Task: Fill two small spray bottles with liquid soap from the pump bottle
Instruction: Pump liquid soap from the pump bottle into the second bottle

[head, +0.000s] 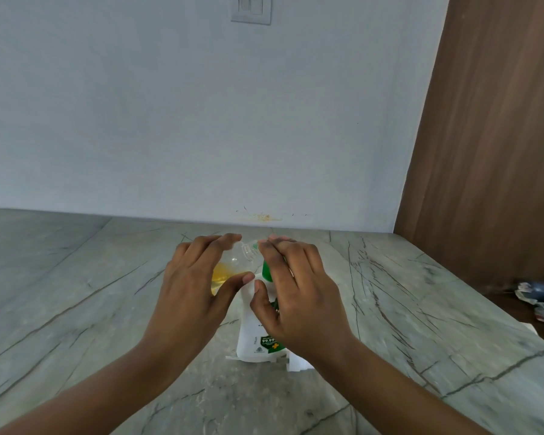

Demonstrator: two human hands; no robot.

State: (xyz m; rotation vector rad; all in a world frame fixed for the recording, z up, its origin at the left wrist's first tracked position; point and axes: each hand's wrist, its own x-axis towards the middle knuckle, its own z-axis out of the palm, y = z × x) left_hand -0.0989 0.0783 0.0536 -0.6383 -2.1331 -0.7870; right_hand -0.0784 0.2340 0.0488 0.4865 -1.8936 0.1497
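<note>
While left hand (192,287) grips spray bottle (231,265) | right hand (299,296), loose-fingered, covers pump bottle (254,331)

Counter (76,277): grey-green stone, dark veins running across it, seam lines visible. Wall (170,120) behind: plain, pale bluish-white. Switch plate (251,9) high on wall, cut off by top edge. Yellowish stain (266,217) with thin dark scratches at wall base, right where it meets the counter. Brown wooden panel (490,136) on the right, upright. Crumpled blue-and-white item (540,301) at far right, blurred, on a dark surface. White paper (299,364) lies flat mid-counter.
</note>
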